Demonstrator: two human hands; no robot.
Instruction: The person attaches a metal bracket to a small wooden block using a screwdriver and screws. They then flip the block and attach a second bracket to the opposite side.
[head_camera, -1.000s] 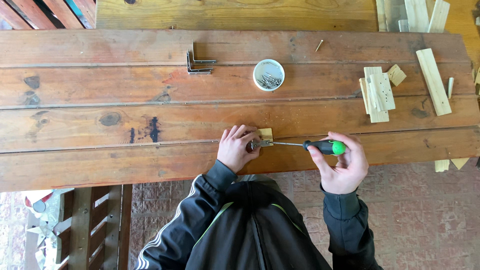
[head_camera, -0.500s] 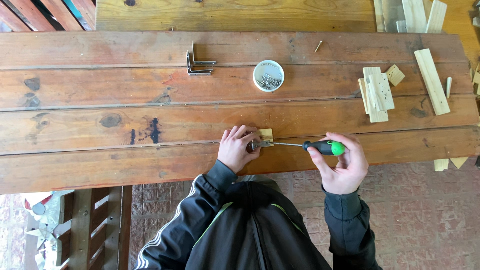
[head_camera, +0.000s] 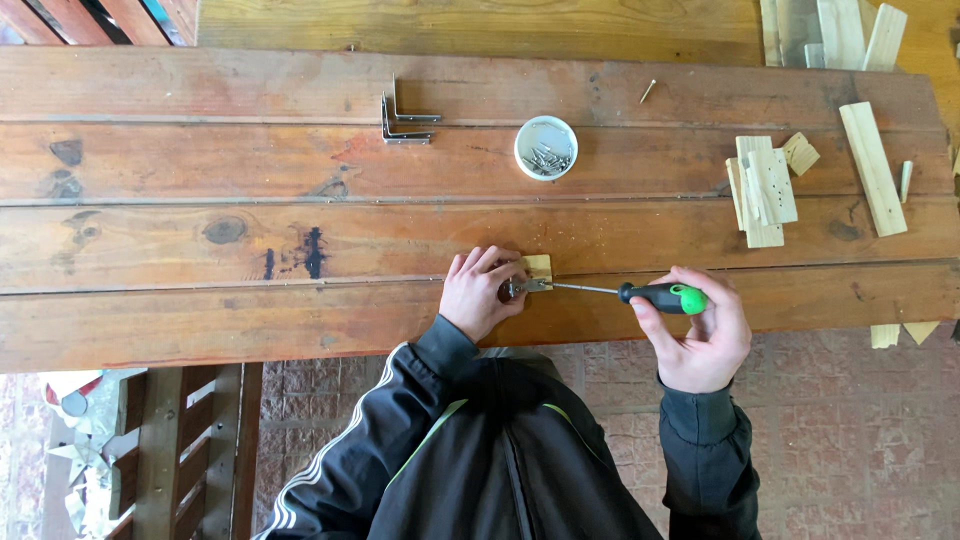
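Observation:
My left hand (head_camera: 480, 291) presses down on a small pale wood block (head_camera: 538, 266) and a metal bracket (head_camera: 520, 288) near the front edge of the plank table (head_camera: 250, 320). My right hand (head_camera: 700, 330) grips a screwdriver (head_camera: 640, 294) with a black and green handle. Its thin shaft lies level and points left, with the tip at the bracket beside my left fingers. Most of the block is hidden under my left hand.
A white round cup of screws (head_camera: 546, 148) stands behind the hands. Two metal corner brackets (head_camera: 405, 120) lie at the back centre, and a loose screw (head_camera: 648, 91) lies farther right. Pale wood offcuts (head_camera: 765, 185) and a longer strip (head_camera: 873, 168) lie at the right. Brick paving lies below the table edge.

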